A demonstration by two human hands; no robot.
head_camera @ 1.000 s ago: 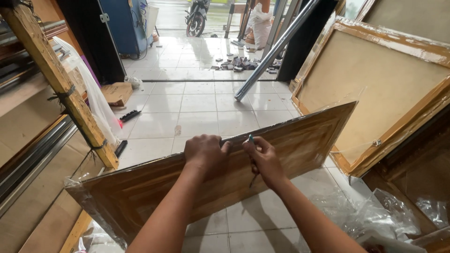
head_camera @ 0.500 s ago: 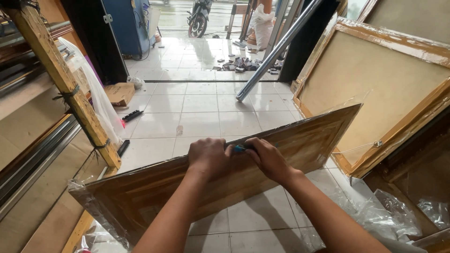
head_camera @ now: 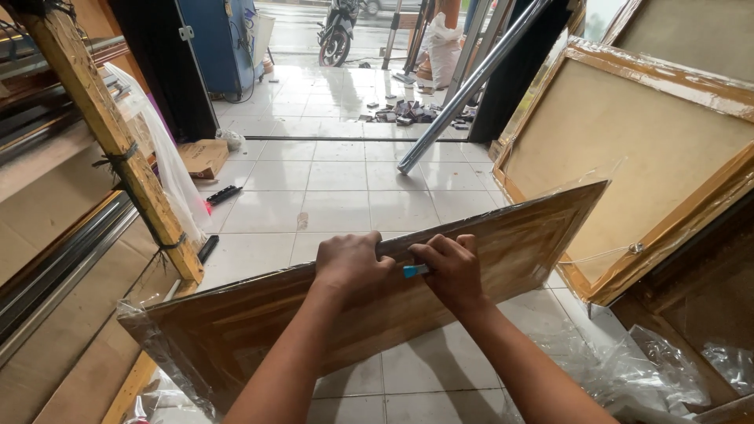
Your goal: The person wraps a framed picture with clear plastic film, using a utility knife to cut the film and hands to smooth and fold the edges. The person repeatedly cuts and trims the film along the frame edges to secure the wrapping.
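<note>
Your left hand (head_camera: pixel 349 263) sits on the top edge of the wooden panel (head_camera: pixel 259 326), fingers curled over that edge and closed on it, so the grip there has the panel itself. The panel stands on its long side, tilted, with its high end away to the right of your hands and its low end down to the left, and it is wrapped in clear plastic film (head_camera: pixel 149 345) that bunches at the lower left corner.

Your right hand (head_camera: pixel 449 271) is just beside the left, almost touching it, on the same top edge. Its grip is closed around a small blue-tipped tool (head_camera: pixel 415 271), whose light blue end pokes out toward your left hand and lies against the panel's edge. What kind of tool it is cannot be told; most of it is hidden inside your fist.

Beyond your hands lies the white tiled floor (head_camera: pixel 338 188). Further out from the grip a long metal pipe (head_camera: pixel 471 82) leans across the doorway. To the right of your right hand, large framed boards (head_camera: pixel 628 149) lean against each other, and crumpled clear plastic (head_camera: pixel 628 369) lies on the floor below your right forearm. To the left of your left hand stands a slanted wooden post (head_camera: pixel 118 149), with a cardboard box (head_camera: pixel 203 157) on the floor past it.
</note>
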